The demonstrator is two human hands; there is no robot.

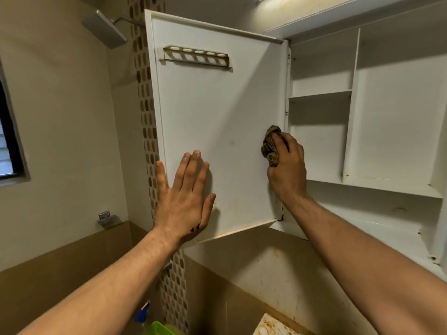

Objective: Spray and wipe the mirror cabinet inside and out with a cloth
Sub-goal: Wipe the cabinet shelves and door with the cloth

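Two-handed step: brace door [212, 105] with flat, straight-fingered left hand [185, 197] near free edge; sweep right hand [287, 165], clenched round cloth [270, 147] at hinge side, leftward across upright door face.

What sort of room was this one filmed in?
Very likely a bathroom: a shower head sits high up, a mosaic tile strip runs down beside it, and the open cabinet door carries a slotted rack.

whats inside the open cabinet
Inside the cabinet, only white shelves and an upright divider show. The right hand, gripping a cloth, and its arm cover part of the lower left corner; the far right is out of frame.
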